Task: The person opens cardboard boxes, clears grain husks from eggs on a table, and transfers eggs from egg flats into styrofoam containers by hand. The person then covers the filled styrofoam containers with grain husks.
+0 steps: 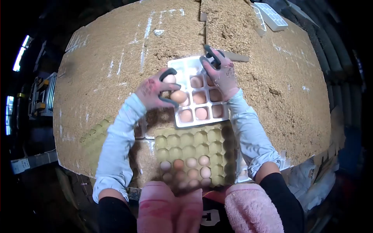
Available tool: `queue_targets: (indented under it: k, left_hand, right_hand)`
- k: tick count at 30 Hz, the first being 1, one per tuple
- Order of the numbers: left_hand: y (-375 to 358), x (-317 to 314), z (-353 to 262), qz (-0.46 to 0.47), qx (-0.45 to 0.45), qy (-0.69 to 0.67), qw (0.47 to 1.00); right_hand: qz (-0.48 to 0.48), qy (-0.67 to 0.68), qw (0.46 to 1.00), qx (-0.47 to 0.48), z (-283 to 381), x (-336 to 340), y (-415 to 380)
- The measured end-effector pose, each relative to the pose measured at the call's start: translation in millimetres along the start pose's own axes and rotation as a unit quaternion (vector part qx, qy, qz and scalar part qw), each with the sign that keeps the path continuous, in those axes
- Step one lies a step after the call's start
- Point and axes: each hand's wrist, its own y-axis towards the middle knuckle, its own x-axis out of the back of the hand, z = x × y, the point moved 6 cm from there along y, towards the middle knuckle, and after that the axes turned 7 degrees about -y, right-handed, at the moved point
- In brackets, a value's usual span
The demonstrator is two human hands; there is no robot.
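My left hand (155,90), in a pink glove with dark fingertips, grips two eggs over the left side of a white divided tray (179,121). One is a pale egg (169,79); the other is a browner egg (178,96). Brown eggs sit in several of the tray's compartments, among them an egg (201,113) in the near row. At the tray's far right corner is my gloved right hand (222,72), thumb and fingers curved but apart, with no egg visible between them. Closer to me lies a yellowish egg carton (188,140), its near rows holding several eggs.
Grain-like husks cover the board (105,66) around the trays. Another white tray (272,16) lies at the far right, near a flat strip (235,56). A second carton (95,134) is at the left, partly behind my sleeve. Pink cloth (252,209) hangs at the near edge.
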Motion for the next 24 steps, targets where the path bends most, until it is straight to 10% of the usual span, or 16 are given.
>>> queue_targets:
  k: [7, 10, 13, 17, 21, 24]
  left_hand:
    - [64, -7, 89, 0.182, 0.082, -0.012, 0.98]
    - [88, 6, 67, 0.112, 0.065, 0.027, 0.991]
    - [114, -13, 56, -0.17, -0.051, -0.031, 0.984]
    - [144, -69, 80, -0.154, 0.003, 0.375, 0.914]
    - [109, -62, 90, -0.14, -0.085, 0.314, 0.935]
    - [49, -70, -20, -0.12, -0.085, 0.239, 0.96]
  right_hand:
    - [-0.108, -0.023, 0.987, 0.114, -19, -13, 19]
    - [-0.116, 0.19, 0.975, 0.005, -21, 14, -10]
    - [-0.087, 0.31, 0.936, -0.143, -26, 36, -62]
    - [-0.136, 0.202, 0.95, -0.197, -39, 109, -172]
    - [-0.327, 0.036, 0.885, -0.331, -75, 217, -363]
    - [-0.478, -0.043, 0.756, -0.446, -105, 260, -523]
